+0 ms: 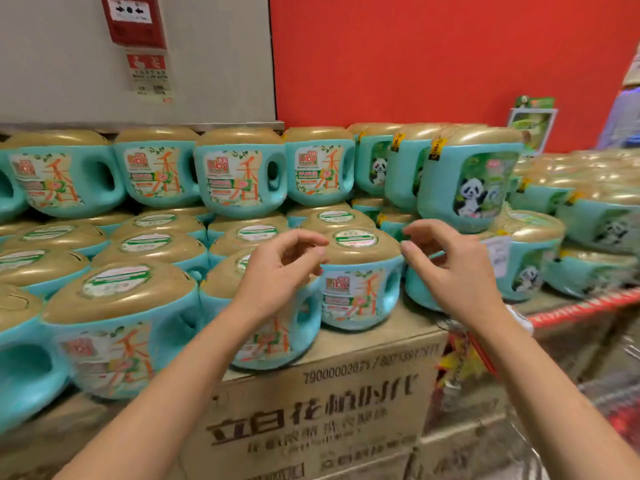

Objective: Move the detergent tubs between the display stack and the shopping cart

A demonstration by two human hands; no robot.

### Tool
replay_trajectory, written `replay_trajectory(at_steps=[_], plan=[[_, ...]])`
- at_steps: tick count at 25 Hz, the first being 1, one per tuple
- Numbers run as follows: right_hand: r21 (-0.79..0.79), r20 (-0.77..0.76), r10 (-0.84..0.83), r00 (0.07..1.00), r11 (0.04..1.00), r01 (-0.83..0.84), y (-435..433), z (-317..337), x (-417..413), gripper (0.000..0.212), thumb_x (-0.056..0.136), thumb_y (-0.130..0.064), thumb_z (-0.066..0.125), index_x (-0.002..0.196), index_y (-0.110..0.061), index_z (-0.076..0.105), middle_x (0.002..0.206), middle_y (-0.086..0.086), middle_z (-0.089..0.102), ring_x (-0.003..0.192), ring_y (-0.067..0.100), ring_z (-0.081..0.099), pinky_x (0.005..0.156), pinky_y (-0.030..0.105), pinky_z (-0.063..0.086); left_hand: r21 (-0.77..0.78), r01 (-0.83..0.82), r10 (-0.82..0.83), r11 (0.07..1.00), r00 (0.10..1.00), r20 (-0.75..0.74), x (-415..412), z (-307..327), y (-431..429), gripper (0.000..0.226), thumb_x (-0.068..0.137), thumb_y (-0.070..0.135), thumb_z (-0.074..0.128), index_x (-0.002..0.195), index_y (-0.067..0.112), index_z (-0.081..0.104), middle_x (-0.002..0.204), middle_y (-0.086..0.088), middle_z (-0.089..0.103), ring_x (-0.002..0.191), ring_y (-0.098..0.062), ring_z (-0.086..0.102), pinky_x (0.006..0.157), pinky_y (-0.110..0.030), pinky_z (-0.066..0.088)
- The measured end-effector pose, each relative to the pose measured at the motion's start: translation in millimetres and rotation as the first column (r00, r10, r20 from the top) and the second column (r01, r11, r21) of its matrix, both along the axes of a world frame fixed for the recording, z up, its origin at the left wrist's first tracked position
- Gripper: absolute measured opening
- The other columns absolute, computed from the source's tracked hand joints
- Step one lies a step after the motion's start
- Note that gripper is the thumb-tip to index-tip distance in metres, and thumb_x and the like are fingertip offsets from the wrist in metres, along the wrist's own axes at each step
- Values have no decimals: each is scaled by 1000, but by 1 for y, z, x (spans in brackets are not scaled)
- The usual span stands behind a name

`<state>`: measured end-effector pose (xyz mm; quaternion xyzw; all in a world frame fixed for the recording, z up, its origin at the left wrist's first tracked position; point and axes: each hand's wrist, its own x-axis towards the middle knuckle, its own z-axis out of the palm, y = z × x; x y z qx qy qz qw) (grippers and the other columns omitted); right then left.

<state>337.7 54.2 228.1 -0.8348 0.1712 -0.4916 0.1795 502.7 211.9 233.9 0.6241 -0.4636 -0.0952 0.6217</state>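
Left hand (277, 271) and right hand (446, 271) hover loosely curled, gripping nothing, either side of the detergent tub (360, 292). It's on the cardboard box (329, 403), near right corner of the stack. A lopsided grab could tip it off the edge, or knock the neighbouring tub (225, 282).

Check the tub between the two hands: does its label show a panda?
No: the tub between the left hand and right hand has a red-character label; a panda tub stands further right.
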Motion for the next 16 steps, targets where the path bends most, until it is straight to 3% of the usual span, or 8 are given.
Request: replay_trajectory(at_steps=[3, 6, 8, 13, 16], plan=[[132, -35, -73, 997, 988, 77, 20, -43, -74, 9, 87, -20, 67, 94, -16, 70, 81, -5, 69, 77, 3, 59, 69, 9, 42, 46, 146, -138, 988, 979, -150, -57, -38, -1, 16, 93, 4, 57, 93, 16, 68, 75, 2, 70, 66, -4, 63, 60, -14, 48], [339, -24, -145, 989, 929, 144, 28, -80, -139, 10, 87, -17, 69, 96, -21, 68, 80, -5, 71, 73, 2, 62, 71, 15, 46, 65, 255, -228, 965, 934, -275, -112, -71, -15, 15, 92, 3, 58, 94, 13, 69, 73, 4, 71, 64, -7, 63, 62, -18, 51], [443, -28, -209, 978, 874, 199, 26, -99, -180, 18, 86, -9, 69, 92, -26, 66, 78, -4, 71, 71, 5, 63, 72, 20, 49, 100, 337, -295, 936, 908, -299, -152, -90, -33, 16, 91, 0, 59, 93, 12, 70, 72, 3, 72, 63, -6, 62, 60, -15, 49], [565, -36, -362, 931, 761, 318, -2, -130, -296, 17, 87, -10, 67, 90, -27, 69, 73, 2, 70, 73, 20, 67, 70, 38, 57, 123, 488, -426, 864, 840, -337, -255, -124, -96, 21, 91, -2, 57, 96, 13, 71, 79, -2, 74, 69, -8, 65, 64, -14, 50], [643, -51, -450, 892, 669, 374, -30, -151, -363, 24, 88, -7, 65, 85, -31, 66, 70, 7, 69, 69, 24, 67, 65, 35, 57, 133, 531, -445, 837, 802, -398, -319, -143, -147, 22, 92, -4, 55, 94, 12, 69, 74, 0, 72, 66, -6, 64, 62, -14, 49]])
